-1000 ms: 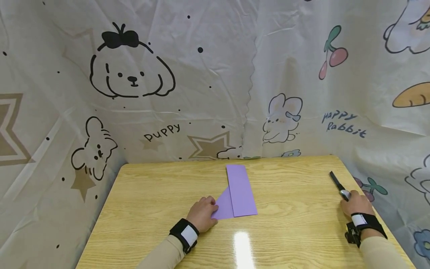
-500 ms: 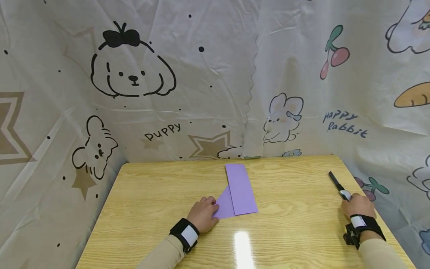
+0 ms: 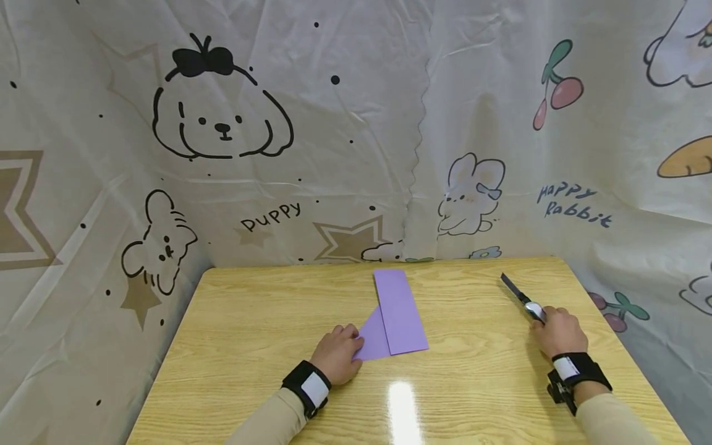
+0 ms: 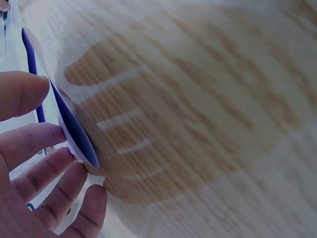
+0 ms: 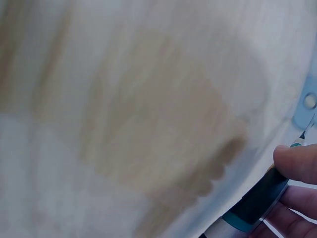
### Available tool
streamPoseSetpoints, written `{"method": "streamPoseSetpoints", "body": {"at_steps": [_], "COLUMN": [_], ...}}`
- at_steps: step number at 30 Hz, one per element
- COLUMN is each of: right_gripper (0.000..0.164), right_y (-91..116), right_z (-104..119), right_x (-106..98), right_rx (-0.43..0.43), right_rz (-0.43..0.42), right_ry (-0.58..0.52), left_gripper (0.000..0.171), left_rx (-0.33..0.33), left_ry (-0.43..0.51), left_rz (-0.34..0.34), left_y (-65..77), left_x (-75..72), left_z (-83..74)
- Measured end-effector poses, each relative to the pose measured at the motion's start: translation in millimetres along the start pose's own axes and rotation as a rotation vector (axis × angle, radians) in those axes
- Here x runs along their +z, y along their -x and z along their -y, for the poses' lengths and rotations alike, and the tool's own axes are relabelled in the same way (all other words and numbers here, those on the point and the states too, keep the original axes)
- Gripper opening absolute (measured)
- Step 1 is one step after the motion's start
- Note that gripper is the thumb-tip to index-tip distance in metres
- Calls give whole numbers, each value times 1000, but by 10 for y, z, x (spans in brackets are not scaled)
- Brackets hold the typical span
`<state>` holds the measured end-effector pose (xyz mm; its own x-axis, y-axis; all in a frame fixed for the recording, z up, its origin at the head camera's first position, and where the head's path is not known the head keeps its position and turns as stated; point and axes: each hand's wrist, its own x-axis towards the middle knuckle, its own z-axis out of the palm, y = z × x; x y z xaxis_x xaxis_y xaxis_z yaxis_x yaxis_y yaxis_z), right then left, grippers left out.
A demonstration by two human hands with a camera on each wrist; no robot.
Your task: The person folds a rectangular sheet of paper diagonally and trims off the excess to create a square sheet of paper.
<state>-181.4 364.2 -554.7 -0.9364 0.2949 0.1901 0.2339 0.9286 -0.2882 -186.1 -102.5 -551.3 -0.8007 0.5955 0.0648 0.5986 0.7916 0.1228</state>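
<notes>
A purple sheet of folded paper (image 3: 402, 315) lies near the middle of the table, a slanted flap showing on its left. My left hand (image 3: 335, 355) grips that left corner. In the left wrist view, the thumb (image 4: 25, 94) is on one side of the paper's bent edge (image 4: 77, 134) and the fingers on the other. Over on the right, my right hand (image 3: 560, 332) holds a utility knife (image 3: 523, 298) with a dark, slant-ended blade that points away and to the left. The right wrist view has its dark handle (image 5: 257, 201) in the fingers.
The wooden table (image 3: 267, 309) ends at a cloth backdrop (image 3: 356, 123) printed with cartoon animals, which hangs behind it and on both sides. A bright reflection lies on the tabletop in front of the paper.
My right hand has moved left and slightly forward with the utility knife, away from the table's right edge. The left hand and the paper stay nearly where they were.
</notes>
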Motion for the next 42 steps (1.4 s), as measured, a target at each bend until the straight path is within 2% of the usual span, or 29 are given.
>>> {"method": "streamPoseSetpoints", "body": {"at_steps": [4,10,17,23,30,36,42], "right_gripper": [31,33,36,35,33,34,35], "right_y": [6,39,87,112,189,271,347], "right_z": [197,480,791,979,1169,1319,1443], "right_x": [15,43,49,41,113,156,179], "right_rx": [-74,-191,-280,-337,-371,-421,-477], "right_rz": [-35,-44,-43,-34,12,32,55], "right_ry": [-18,-37,-47,-66,-81,-74,-71], "left_gripper": [40,42,44,46,43,43,43], "left_rx": [4,4,3,6,36,22,11], "left_ry": [-14,-26,-36,-43,-72,-87,-93], "left_rz": [11,11,20,21,-17,31,33], "left_y": [6,12,3,11,19,17,10], "left_x": [-22,-39,-44,-49,-51,-53,-50], "left_z": [-11,-32,-51,-68,-77,-95,-100]}}
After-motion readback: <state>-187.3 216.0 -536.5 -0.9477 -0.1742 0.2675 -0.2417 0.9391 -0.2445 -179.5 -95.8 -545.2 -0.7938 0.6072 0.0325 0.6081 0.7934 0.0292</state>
